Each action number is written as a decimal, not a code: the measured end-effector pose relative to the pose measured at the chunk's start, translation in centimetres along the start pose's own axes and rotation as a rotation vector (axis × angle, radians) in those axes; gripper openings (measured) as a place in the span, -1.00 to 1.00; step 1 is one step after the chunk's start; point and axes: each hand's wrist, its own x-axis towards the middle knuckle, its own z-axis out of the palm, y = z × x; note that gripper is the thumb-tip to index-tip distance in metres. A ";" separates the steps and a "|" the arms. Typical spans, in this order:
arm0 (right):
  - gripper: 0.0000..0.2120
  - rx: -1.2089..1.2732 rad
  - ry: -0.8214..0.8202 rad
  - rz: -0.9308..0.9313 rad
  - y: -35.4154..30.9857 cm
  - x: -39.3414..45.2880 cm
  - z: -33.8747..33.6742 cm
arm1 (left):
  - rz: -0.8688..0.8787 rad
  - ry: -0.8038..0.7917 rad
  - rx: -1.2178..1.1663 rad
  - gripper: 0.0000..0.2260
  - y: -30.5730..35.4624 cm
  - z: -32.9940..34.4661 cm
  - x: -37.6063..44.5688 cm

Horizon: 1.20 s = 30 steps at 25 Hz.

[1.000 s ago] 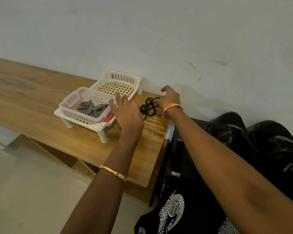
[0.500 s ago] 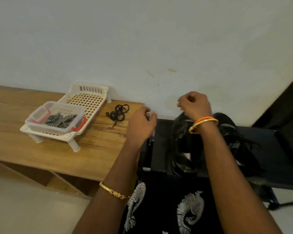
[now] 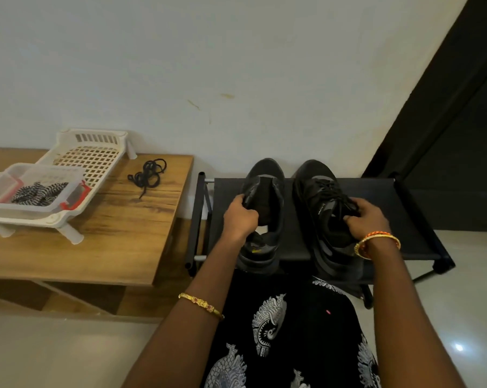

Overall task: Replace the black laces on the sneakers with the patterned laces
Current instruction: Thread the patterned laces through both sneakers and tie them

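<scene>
1. Gripping the tongue of the unlaced left sneaker (image 3: 264, 208): left hand (image 3: 239, 218).
2. Right hand (image 3: 365, 218) pinches the black laces of the right sneaker (image 3: 325, 208); both sneakers sit on a black shoe rack (image 3: 385, 219).
3. Removed black lace (image 3: 148, 175) lies on the bench (image 3: 119, 236).
4. Patterned laces (image 3: 39, 193) lie in a clear container (image 3: 68, 197) on a white basket (image 3: 94, 158).

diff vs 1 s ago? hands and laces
Both hands left the wooden table and went right to the black rack. The left hand now grips the unlaced sneaker; the right hand grips the laced sneaker. The black lace and the patterned laces stayed put.
</scene>
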 end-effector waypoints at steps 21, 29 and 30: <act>-0.60 0.014 -0.022 -0.077 -2.9 -3.4 4.1 | 0.063 0.153 0.231 -0.61 1.1 -4.2 -1.3; -0.74 -0.453 0.108 -0.226 -3.2 -2.7 4.1 | 0.415 0.056 0.453 -0.75 2.5 3.7 -3.3; -0.75 -0.458 0.104 -0.234 -3.4 -2.4 4.2 | 0.388 0.026 0.487 -0.75 2.2 4.4 -2.9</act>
